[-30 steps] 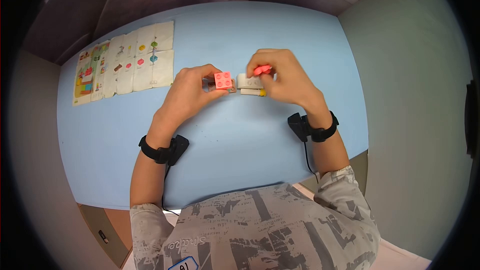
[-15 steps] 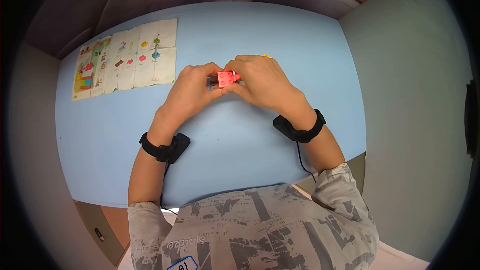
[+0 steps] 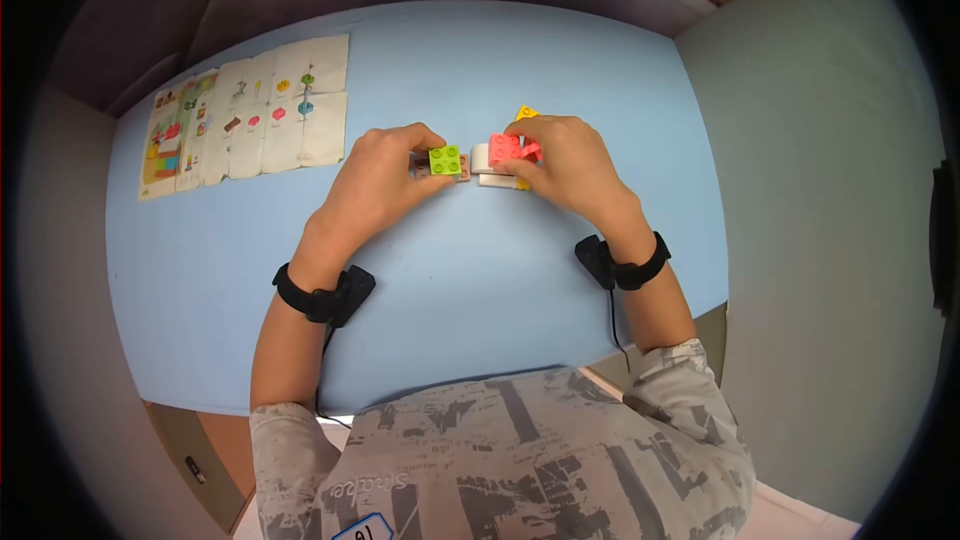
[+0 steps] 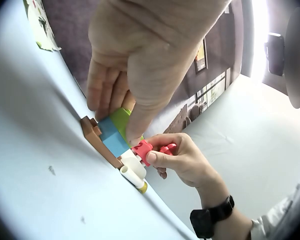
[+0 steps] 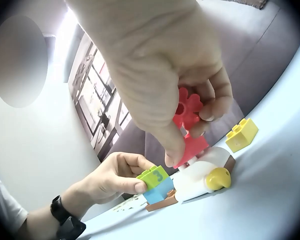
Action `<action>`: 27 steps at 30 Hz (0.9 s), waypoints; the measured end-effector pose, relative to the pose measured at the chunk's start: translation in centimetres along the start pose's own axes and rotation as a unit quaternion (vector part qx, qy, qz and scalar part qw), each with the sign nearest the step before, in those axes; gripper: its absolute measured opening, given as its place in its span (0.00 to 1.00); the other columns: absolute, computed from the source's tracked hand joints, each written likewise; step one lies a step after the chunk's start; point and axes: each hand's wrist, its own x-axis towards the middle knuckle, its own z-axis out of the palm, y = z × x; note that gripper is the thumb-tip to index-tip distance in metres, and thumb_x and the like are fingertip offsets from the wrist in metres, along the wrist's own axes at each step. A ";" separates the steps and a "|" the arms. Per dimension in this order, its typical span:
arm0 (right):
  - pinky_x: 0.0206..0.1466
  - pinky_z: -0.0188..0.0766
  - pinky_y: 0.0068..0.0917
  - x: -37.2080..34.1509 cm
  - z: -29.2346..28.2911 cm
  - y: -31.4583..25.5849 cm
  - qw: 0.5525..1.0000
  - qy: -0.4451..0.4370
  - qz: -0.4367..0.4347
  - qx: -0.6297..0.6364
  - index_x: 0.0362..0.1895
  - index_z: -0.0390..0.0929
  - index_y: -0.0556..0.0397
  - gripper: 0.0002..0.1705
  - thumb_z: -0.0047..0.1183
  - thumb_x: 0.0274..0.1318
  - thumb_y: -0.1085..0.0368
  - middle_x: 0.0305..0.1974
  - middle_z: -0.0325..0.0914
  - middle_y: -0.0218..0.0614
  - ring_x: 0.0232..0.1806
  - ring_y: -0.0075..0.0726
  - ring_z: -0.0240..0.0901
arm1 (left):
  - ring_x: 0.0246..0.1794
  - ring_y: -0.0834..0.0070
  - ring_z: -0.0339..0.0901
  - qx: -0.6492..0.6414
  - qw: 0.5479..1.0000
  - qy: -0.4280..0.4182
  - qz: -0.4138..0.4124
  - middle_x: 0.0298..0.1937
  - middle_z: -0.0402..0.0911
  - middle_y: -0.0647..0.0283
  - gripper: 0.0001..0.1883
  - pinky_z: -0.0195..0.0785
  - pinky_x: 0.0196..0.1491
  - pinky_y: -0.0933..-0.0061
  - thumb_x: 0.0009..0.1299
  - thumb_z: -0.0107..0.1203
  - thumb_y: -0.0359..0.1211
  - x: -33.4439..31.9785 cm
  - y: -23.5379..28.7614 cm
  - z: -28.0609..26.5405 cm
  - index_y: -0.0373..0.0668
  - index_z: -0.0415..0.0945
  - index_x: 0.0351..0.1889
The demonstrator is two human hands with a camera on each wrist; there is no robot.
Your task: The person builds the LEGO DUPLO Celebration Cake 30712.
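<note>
My left hand [image 3: 372, 180] pinches a lime green brick [image 3: 444, 160], which sits on a blue brick [image 4: 112, 137] over a brown base [image 4: 96, 141]. With thumb and fingers, my right hand [image 3: 580, 165] holds a pink brick [image 3: 503, 148] and a pink-red flower piece [image 5: 189, 107]. The pink brick is right above the rounded white piece [image 5: 202, 169] beside the blue brick; whether its studs are joined I cannot tell. A white tube [image 4: 132, 176] with a yellow end [image 5: 218, 179] lies along the front of the white piece.
Behind my right hand stands a yellow brick [image 5: 242, 135] on the blue table [image 3: 420, 340]. An unfolded picture sheet [image 3: 250, 115] lies at the back left. Grey panels stand at both sides of the table.
The pink brick has come off the top of the left stack and moved right in my right hand, showing the green brick under it. My left hand has stayed at the stack.
</note>
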 end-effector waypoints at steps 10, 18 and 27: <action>0.49 0.82 0.45 -0.4 -2.5 6.7 0.988 0.040 0.148 -0.028 0.53 0.90 0.53 0.23 0.75 0.59 0.54 0.42 0.91 0.46 0.44 0.54 0.87 | 0.47 0.61 0.91 0.014 1.000 -0.005 -0.007 0.48 0.94 0.53 0.18 0.84 0.57 0.62 0.68 0.76 0.34 -0.1 0.5 -0.1 0.34 0.89 0.51; 0.55 0.81 0.46 -1.9 -0.7 8.5 0.995 0.064 0.048 -0.058 0.59 0.87 0.54 0.24 0.70 0.66 0.53 0.50 0.90 0.45 0.50 0.54 0.86 | 0.46 0.60 0.89 0.030 0.999 0.004 -0.019 0.48 0.93 0.52 0.19 0.83 0.54 0.62 0.67 0.77 0.35 -0.1 0.4 0.0 0.34 0.88 0.51; 0.49 0.80 0.47 0.0 -1.3 6.0 0.987 0.084 0.130 -0.037 0.51 0.80 0.55 0.14 0.55 0.80 0.56 0.45 0.83 0.42 0.43 0.50 0.83 | 0.45 0.60 0.89 0.031 0.999 0.001 -0.010 0.47 0.93 0.53 0.19 0.82 0.53 0.62 0.67 0.78 0.35 -0.1 0.3 0.0 0.34 0.88 0.51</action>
